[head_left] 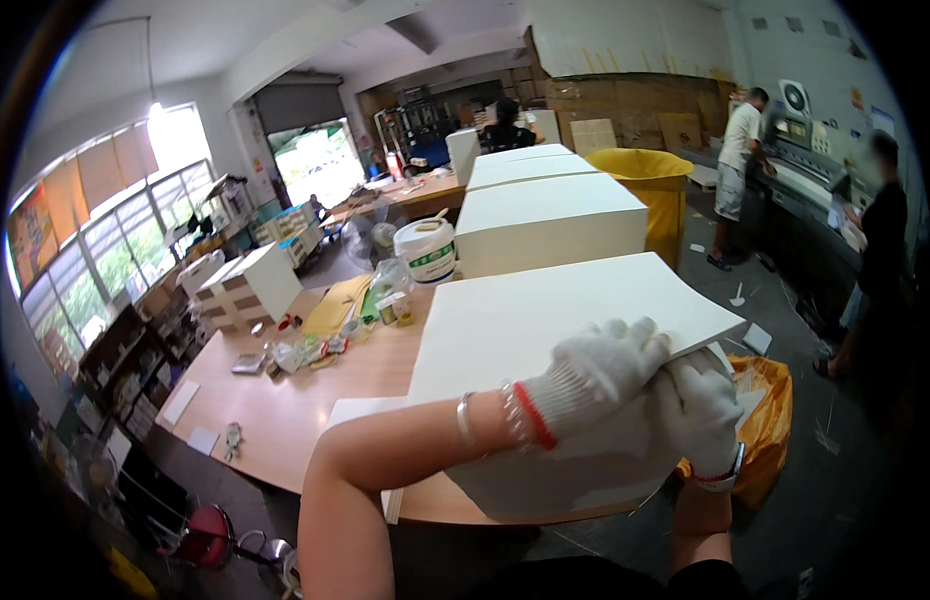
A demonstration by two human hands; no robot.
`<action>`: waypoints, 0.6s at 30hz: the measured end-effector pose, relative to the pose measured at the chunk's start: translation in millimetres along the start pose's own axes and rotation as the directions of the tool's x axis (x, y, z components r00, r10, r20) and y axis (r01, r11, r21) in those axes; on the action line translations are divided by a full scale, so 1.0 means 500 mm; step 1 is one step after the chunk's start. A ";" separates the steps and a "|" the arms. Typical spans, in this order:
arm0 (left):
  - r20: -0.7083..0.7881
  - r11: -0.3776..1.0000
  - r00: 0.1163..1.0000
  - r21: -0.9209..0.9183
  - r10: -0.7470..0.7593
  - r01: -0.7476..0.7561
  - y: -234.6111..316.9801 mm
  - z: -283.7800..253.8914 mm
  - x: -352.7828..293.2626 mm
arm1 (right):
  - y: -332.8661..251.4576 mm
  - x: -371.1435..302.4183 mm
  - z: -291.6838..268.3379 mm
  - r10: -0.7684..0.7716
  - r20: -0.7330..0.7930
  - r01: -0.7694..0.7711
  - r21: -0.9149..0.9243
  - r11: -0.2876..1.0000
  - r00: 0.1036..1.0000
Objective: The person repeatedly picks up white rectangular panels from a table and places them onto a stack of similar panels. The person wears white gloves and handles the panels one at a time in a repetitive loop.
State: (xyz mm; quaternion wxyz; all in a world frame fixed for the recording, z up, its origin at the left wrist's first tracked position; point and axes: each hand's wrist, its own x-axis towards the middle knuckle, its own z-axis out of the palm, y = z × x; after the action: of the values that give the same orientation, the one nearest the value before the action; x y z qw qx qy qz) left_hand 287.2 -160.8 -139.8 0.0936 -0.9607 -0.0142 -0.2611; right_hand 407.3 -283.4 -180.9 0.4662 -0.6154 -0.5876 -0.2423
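A large white board [525, 320] lies in front of me, its near right edge raised and bent a little. Its white side face shows below my arms. My left hand [610, 362], in a white knitted glove with a red cuff, rests over the board with its fingers curled at that right edge. Right beside it, my right hand [700, 408], gloved too, is closed at the same edge, knuckles toward me. The two hands touch or nearly touch. Their fingertips are partly hidden.
Behind the board stand large white boxes [550, 215] in a row. On the wooden table [375, 365] are a white tub [425, 250], plastic bags and small clutter. A yellow bin [645, 180] and an orange bag [765, 425] stand to the right. Two people are near a long machine [815, 170]; another person works behind.
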 end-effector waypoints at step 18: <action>-0.668 0.676 0.125 -0.735 -0.734 0.040 -0.335 -0.392 -0.279 | -0.323 -0.003 0.261 -0.585 0.081 0.554 0.242 0.797 0.807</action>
State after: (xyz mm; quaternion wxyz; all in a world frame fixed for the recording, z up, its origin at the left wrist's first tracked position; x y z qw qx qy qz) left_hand 56.2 -30.1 -15.2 -0.2775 -0.5312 -0.1468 -0.7869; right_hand 221.2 -192.0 -193.9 0.3869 -0.3744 -0.8010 -0.2618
